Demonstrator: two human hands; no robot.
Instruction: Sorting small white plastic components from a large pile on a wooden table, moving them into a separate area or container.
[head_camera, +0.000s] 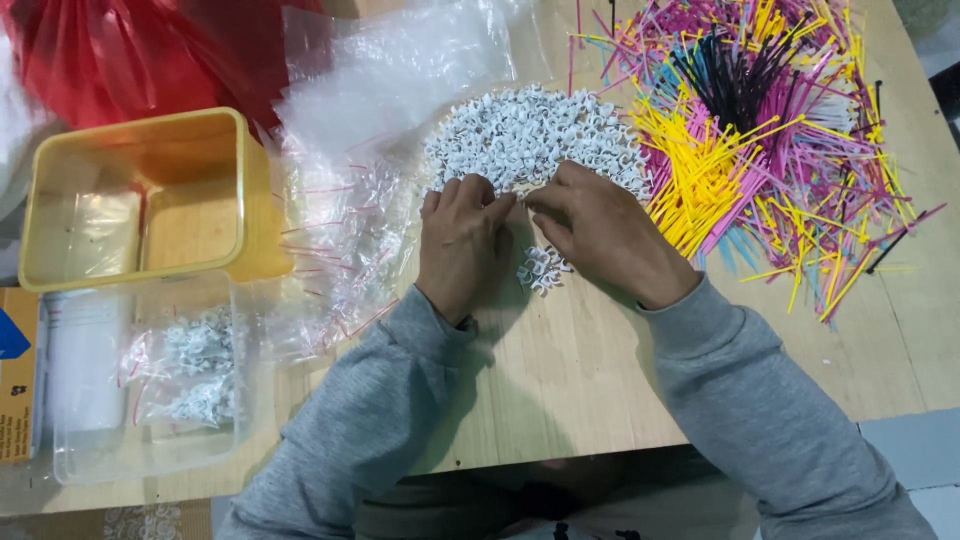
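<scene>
Clear tub (70, 440) holds bagged white clips (195, 365); yellow tub (140, 195) one bag.

Both hands, left (462, 243) and right (600, 235), lie palm-down, fingertips nearly meeting, fingers curled.

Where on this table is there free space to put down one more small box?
Bare wood lies along the near edge of the table, between the grey sleeves, and right of the right hand below the coloured sticks. Crowded: the white clips and plastic bags.
</scene>
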